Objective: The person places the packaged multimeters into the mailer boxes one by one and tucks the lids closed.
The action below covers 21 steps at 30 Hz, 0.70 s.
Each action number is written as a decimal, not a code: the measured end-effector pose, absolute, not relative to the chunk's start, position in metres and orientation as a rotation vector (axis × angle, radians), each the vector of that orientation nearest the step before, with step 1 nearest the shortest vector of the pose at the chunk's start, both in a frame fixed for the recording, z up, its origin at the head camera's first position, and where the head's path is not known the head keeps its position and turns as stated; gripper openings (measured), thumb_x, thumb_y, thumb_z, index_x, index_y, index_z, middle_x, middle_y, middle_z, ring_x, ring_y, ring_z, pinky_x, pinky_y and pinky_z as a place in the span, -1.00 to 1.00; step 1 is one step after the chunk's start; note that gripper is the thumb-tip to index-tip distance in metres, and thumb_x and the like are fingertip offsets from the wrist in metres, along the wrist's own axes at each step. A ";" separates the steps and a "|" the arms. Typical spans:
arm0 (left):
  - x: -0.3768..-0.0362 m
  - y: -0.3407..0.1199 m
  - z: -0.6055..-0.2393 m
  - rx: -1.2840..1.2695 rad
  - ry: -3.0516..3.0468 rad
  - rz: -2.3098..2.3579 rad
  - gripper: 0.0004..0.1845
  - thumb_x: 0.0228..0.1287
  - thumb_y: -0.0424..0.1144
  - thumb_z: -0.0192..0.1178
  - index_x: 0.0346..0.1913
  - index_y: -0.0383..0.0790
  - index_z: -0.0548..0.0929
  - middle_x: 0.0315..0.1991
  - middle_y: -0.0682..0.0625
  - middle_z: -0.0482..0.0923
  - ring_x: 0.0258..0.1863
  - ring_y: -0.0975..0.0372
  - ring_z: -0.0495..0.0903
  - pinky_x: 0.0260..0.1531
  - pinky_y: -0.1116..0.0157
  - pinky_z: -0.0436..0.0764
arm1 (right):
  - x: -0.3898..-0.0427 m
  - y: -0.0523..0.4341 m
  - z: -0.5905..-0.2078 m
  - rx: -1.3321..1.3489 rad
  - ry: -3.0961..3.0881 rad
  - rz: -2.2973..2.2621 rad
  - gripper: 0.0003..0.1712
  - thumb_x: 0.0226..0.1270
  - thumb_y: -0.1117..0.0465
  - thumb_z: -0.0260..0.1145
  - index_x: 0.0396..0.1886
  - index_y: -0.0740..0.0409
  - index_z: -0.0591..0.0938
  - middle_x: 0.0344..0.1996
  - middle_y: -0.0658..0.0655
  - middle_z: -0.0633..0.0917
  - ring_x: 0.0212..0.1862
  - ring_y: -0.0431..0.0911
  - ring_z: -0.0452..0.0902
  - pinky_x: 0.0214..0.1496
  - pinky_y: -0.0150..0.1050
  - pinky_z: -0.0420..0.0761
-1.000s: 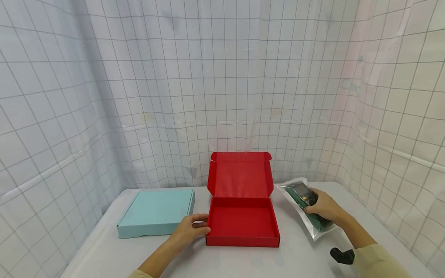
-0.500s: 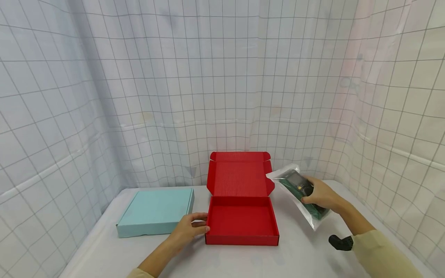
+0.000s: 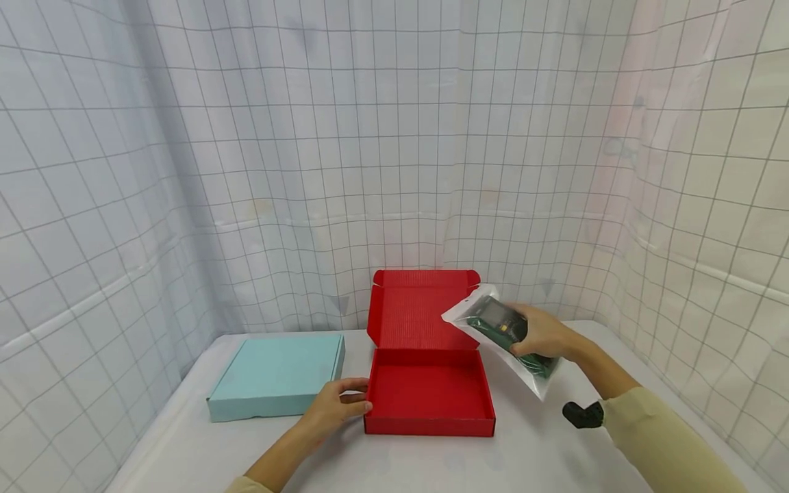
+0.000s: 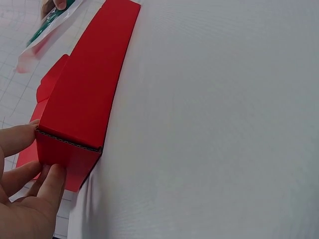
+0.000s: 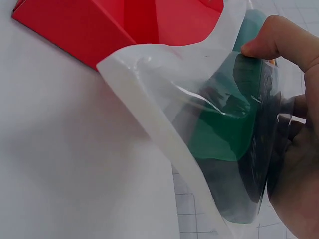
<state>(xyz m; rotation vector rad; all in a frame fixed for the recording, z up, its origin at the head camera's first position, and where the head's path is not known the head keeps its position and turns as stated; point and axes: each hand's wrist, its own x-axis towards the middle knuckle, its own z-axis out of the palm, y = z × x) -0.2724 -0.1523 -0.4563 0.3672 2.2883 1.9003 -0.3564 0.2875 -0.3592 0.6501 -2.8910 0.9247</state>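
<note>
A red cardboard box (image 3: 430, 426) stands on the table with its lid (image 3: 409, 315) raised at the back, its tray showing no contents. My left hand (image 3: 333, 411) rests against the box's left wall, fingertips and thumb touching near the front corner (image 4: 65, 149). My right hand (image 3: 542, 335) grips a clear plastic bag (image 3: 530, 376) by its right side, thumb on the near face. Inside the bag is a dark green and black device (image 5: 224, 134) with a grey screen-like panel and a small yellow spot. The tilted bag hangs right of the tray, overlapping the lid in the head view.
A closed light blue box (image 3: 277, 373) lies on the white table (image 3: 425, 469) to the left. A small black object (image 3: 582, 415) shows by the right sleeve. White grid-patterned curtains (image 3: 401, 137) surround the table on three sides.
My right hand has carried the bagged device up and left, from over the table's right side to beside the red box's lid. The left hand and the box have stayed put.
</note>
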 end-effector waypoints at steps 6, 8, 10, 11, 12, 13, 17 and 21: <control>-0.271 -0.153 -0.456 0.355 2.297 1.895 -0.40 0.33 -0.39 0.40 0.36 -0.52 0.47 0.19 -0.24 0.56 0.07 0.03 0.62 0.03 0.11 0.69 | -0.358 0.269 -0.349 0.710 -2.917 0.871 0.15 -0.07 0.05 0.56 0.53 0.35 0.30 0.09 0.19 0.59 0.02 0.08 0.49 -0.02 0.03 0.66; -0.271 -0.153 -0.455 0.349 2.298 1.894 -0.40 0.32 -0.39 0.40 0.36 -0.52 0.47 0.19 -0.24 0.56 0.07 0.03 0.62 0.04 0.10 0.69 | -0.359 0.263 -0.347 0.739 -2.925 0.864 0.18 -0.11 0.04 0.59 0.53 0.32 0.30 0.08 0.17 0.59 0.02 0.07 0.49 -0.03 0.02 0.68; -0.271 -0.153 -0.455 0.349 2.300 1.892 -0.39 0.32 -0.39 0.40 0.36 -0.52 0.47 0.19 -0.24 0.56 0.07 0.03 0.62 0.04 0.10 0.69 | -0.359 0.257 -0.345 0.770 -2.928 0.863 0.20 -0.15 0.03 0.61 0.53 0.28 0.31 0.08 0.14 0.58 0.02 0.06 0.48 -0.02 0.03 0.69; -0.271 -0.153 -0.455 0.350 2.301 1.891 -0.39 0.32 -0.39 0.40 0.36 -0.52 0.46 0.19 -0.24 0.57 0.07 0.03 0.62 0.04 0.10 0.69 | -0.360 0.254 -0.345 0.790 -2.927 0.863 0.21 -0.16 0.03 0.62 0.54 0.27 0.31 0.08 0.14 0.58 0.03 0.06 0.48 -0.01 0.05 0.69; -0.271 -0.153 -0.456 0.351 2.299 1.892 -0.39 0.32 -0.39 0.40 0.36 -0.52 0.47 0.19 -0.24 0.57 0.07 0.03 0.62 0.04 0.10 0.69 | -0.360 0.251 -0.344 0.812 -2.925 0.859 0.21 -0.16 0.03 0.62 0.54 0.26 0.31 0.08 0.14 0.58 0.03 0.06 0.48 0.00 0.07 0.69; -0.271 -0.153 -0.456 0.352 2.300 1.891 -0.39 0.32 -0.38 0.40 0.36 -0.52 0.47 0.19 -0.24 0.57 0.07 0.03 0.62 0.04 0.10 0.69 | -0.360 0.249 -0.344 0.833 -2.925 0.858 0.21 -0.17 0.04 0.63 0.54 0.25 0.32 0.08 0.13 0.58 0.04 0.06 0.48 0.00 0.08 0.69; -0.272 -0.153 -0.456 0.354 2.304 1.890 -0.40 0.32 -0.38 0.41 0.35 -0.51 0.48 0.18 -0.22 0.57 0.07 0.02 0.62 0.03 0.10 0.69 | -0.360 0.237 -0.342 0.893 -2.932 0.828 0.21 -0.16 0.07 0.64 0.56 0.19 0.32 0.11 0.11 0.56 0.09 0.06 0.45 0.03 0.08 0.67; -0.271 -0.153 -0.455 0.356 2.305 1.894 -0.40 0.31 -0.38 0.41 0.35 -0.51 0.49 0.17 -0.22 0.58 0.07 0.02 0.62 0.03 0.09 0.70 | -0.359 0.226 -0.339 0.935 -2.941 0.803 0.20 -0.14 0.10 0.65 0.57 0.18 0.32 0.14 0.10 0.54 0.11 0.05 0.44 0.03 0.05 0.68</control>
